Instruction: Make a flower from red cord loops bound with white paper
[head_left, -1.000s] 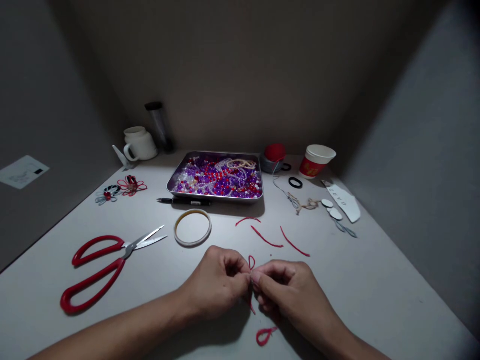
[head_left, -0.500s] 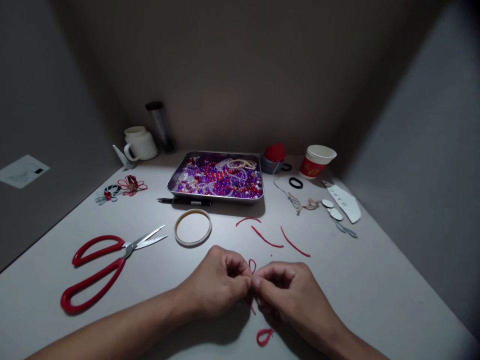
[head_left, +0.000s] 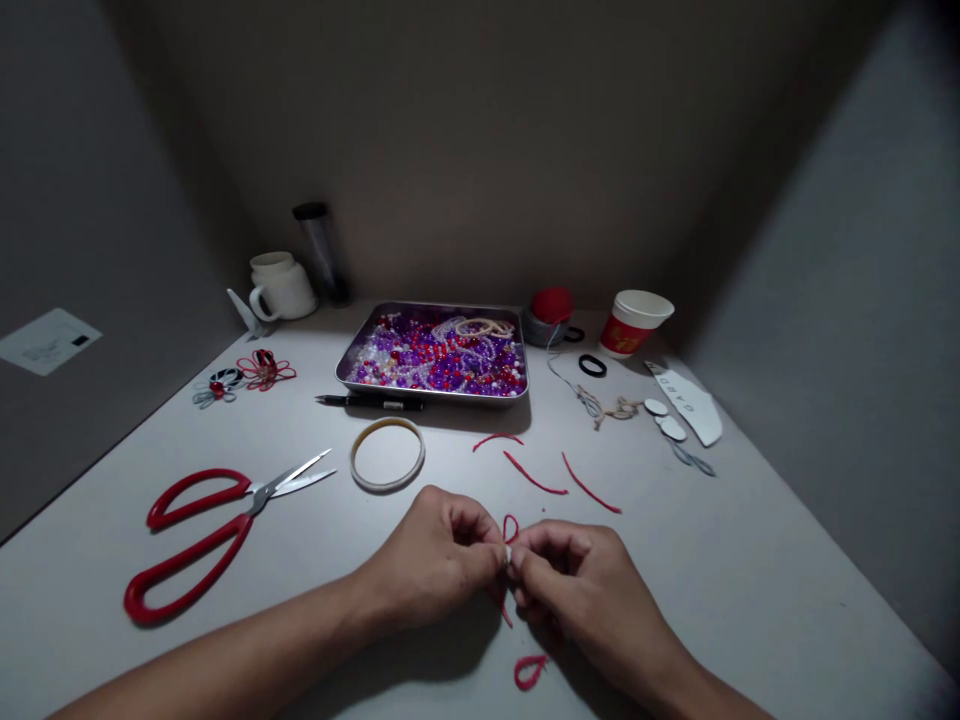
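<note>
My left hand (head_left: pixel 439 560) and my right hand (head_left: pixel 577 580) meet fingertip to fingertip low over the white table (head_left: pixel 750 560). Both pinch a short red cord (head_left: pixel 510 527), whose small loop sticks up between the thumbs while a tail hangs below. A second looped red cord piece (head_left: pixel 529 671) lies on the table under my right wrist. Three loose red cord pieces (head_left: pixel 534 477) lie just beyond my hands.
Red-handled scissors (head_left: pixel 202 525) lie at the left, a tape ring (head_left: pixel 387 455) and a black pen (head_left: pixel 369 402) in the middle. A metal tray of beads (head_left: pixel 435 360) sits behind them. Farther back: white mug (head_left: pixel 279 287), paper cup (head_left: pixel 634 322), red pincushion (head_left: pixel 549 312).
My hands stay in place; the fingertips have pressed a little closer together on the red cord. Nothing else has moved.
</note>
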